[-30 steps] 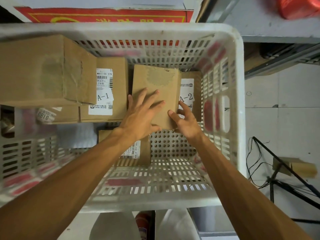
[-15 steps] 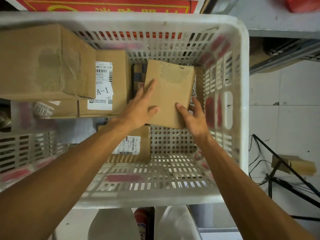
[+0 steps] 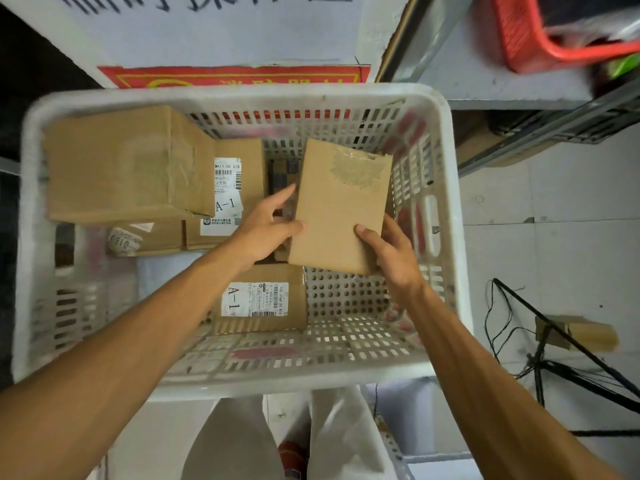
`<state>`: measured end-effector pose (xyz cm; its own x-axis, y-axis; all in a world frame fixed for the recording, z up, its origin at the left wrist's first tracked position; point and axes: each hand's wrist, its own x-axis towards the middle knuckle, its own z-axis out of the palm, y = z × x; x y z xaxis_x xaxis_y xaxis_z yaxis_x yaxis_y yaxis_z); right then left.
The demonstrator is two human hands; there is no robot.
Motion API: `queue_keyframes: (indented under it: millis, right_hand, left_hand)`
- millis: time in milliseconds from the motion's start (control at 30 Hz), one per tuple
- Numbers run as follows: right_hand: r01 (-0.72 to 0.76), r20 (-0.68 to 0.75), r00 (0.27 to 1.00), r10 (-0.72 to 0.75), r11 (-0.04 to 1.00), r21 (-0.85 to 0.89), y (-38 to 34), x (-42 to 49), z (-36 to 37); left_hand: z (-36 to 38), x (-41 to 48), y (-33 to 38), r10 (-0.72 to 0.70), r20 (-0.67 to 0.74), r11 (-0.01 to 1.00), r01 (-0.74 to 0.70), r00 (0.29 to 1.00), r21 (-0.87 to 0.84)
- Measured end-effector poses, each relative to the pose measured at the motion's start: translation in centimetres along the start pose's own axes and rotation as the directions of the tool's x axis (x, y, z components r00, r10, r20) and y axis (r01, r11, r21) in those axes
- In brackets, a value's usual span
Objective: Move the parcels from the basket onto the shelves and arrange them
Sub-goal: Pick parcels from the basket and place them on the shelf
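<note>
Nearby, large box (image 3: 121, 164), lower A-1 box (image 3: 263, 301) crowd basket (image 3: 242, 95) around parcel (image 3: 341, 209).

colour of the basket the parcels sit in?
The basket is white, with slotted walls; seen in the head view.

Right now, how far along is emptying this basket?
Done: unclear; no shelved parcels show, though part of the basket floor is bare. In hand: the left hand and right hand hold a small box above it. Left: at least four, such as the big box, the far A-1 box and the near A-1 box.
</note>
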<state>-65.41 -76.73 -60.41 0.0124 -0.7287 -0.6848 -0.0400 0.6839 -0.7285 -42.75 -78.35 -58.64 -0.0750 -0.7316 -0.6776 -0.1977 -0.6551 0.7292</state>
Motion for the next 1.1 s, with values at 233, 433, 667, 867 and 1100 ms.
queue_keyframes:
  millis: [233, 433, 667, 867, 1100]
  right_hand:
    - [0.093, 0.065, 0.993, -0.097, 0.994, 0.060, -3.1, -6.3, 2.7]
    - [0.246, 0.067, 0.966, -0.250, 0.967, 0.066, -8.6, -11.9, 4.8]
    - [0.440, 0.065, 0.894, -0.444, 0.896, 0.063, -15.9, -18.1, 8.0]
    - [0.573, 0.049, 0.818, -0.573, 0.803, -0.164, -20.6, -20.2, 13.0]
    - [0.705, 0.420, 0.674, -0.608, 0.699, -0.120, -23.1, -23.0, 20.2]
  left_hand:
    - [-3.5, -6.3, 3.3, 0.079, 0.057, 0.966, -0.062, 0.995, -0.251]
    - [-8.8, -11.0, 8.3, 0.228, 0.133, 0.972, -0.218, 0.965, -0.083]
    - [-14.5, -16.5, 12.8, 0.333, 0.195, 0.939, -0.305, 0.922, -0.162]
    - [-17.1, -21.1, 13.6, 0.476, -0.025, 0.833, -0.459, 0.879, -0.308]
    - [-19.7, -27.3, 13.7, 0.495, -0.337, 0.812, -0.564, 0.801, -0.148]
